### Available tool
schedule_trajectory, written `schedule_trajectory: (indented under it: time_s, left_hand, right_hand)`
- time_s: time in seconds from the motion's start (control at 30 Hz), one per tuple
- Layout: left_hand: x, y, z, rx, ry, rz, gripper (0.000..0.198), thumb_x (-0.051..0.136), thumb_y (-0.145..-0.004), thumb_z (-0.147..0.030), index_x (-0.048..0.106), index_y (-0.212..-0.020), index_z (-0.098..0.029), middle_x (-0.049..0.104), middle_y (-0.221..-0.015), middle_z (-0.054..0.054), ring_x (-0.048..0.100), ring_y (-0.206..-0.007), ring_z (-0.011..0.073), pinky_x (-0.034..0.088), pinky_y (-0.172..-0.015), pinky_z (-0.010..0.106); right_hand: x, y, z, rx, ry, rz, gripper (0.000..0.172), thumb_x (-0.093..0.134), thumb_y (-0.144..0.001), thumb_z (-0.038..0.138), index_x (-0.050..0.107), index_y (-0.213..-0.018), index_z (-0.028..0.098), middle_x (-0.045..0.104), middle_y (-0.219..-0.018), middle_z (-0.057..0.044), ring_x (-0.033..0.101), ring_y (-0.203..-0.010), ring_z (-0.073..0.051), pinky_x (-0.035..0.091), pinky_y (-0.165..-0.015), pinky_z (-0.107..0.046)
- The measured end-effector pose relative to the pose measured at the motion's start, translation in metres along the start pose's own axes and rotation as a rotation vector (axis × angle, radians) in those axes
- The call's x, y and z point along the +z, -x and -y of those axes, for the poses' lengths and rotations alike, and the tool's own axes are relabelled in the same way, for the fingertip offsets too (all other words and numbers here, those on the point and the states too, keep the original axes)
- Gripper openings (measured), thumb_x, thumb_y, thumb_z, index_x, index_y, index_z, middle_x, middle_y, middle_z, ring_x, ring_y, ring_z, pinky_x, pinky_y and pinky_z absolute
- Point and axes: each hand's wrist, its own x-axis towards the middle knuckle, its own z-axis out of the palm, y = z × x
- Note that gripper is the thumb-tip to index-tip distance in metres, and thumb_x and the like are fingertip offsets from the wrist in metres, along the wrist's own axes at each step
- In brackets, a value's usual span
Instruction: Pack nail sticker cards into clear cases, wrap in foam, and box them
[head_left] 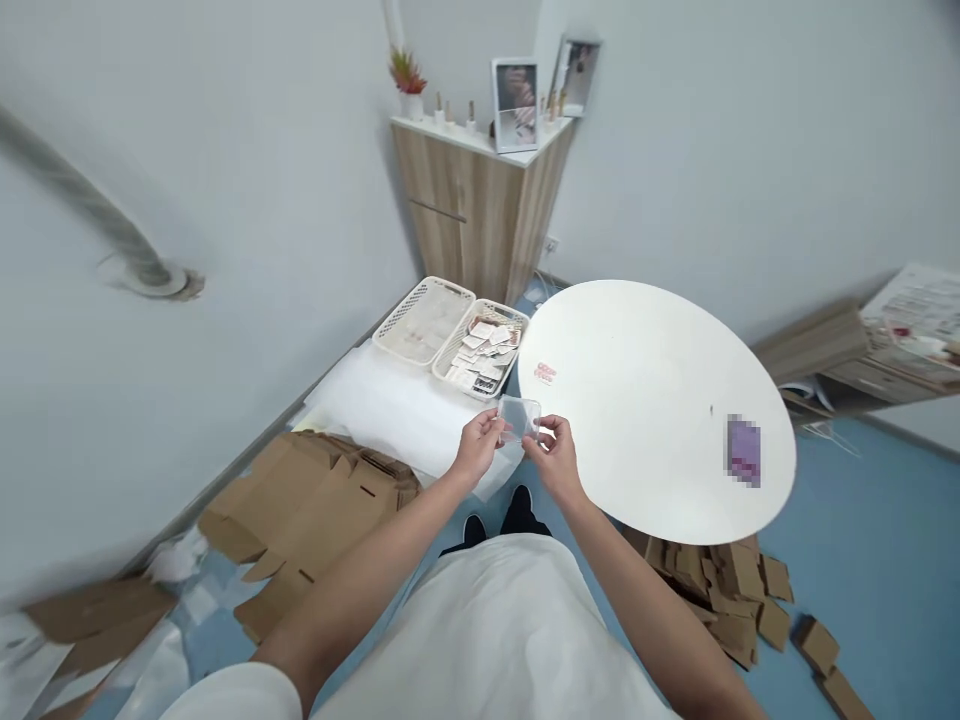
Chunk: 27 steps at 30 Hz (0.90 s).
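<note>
Left hand (478, 447) and right hand (556, 458) clamp fingers on the box (519, 414) (clear, near the tabletop (645, 400)): seemingly a handling step, next probably needing light pressure.

Through the head camera, I saw the left hand (480, 445) and right hand (553, 455) hold a clear case (517, 413) between them, near the white table (637, 400). Small pink pieces (544, 373) lay on top; a basket (459, 386) of cards (487, 338) stood beside it.

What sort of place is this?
Probably a small packing room or workroom: flat cut cardboard lies near the wall, a white basket holds many small cards or packets, and a clear plastic case is being handled.
</note>
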Motion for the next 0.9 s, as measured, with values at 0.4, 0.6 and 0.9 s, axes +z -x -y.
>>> schedule_trajectory:
  time_s: [0.4,0.6,0.9]
  left_hand:
    - [0.104,-0.018,0.01,0.236,-0.423,0.585,0.037,0.04,-0.081,-0.037,0.054,-0.106,-0.013,0.064,-0.088,0.008,0.059,-0.064,0.0125,0.046,-0.066,0.028]
    - [0.165,-0.036,0.015,0.244,-0.441,0.626,0.037,0.042,-0.082,-0.034,0.046,-0.113,-0.015,0.065,-0.085,0.008,0.06,-0.064,0.0126,0.046,-0.065,0.027]
    - [0.202,-0.052,0.034,0.141,-0.401,0.481,0.038,0.04,-0.082,-0.039,0.046,-0.111,-0.015,0.059,-0.092,0.008,0.061,-0.067,0.0121,0.047,-0.068,0.03]
  right_hand:
    - [-0.137,0.017,0.001,0.099,-0.045,-0.106,0.039,0.064,-0.063,0.041,0.052,-0.092,0.018,0.059,-0.087,-0.004,0.061,-0.07,-0.015,0.047,-0.069,-0.032]
    - [-0.197,0.012,0.0,0.173,-0.039,-0.161,0.033,0.065,-0.061,0.041,0.052,-0.081,0.018,0.059,-0.072,0.0,0.059,-0.06,-0.013,0.045,-0.057,-0.027]
    - [-0.244,0.016,-0.02,0.284,-0.256,-0.24,0.036,0.063,-0.063,0.039,0.042,-0.09,0.025,0.058,-0.086,0.001,0.061,-0.069,-0.013,0.053,-0.064,-0.032]
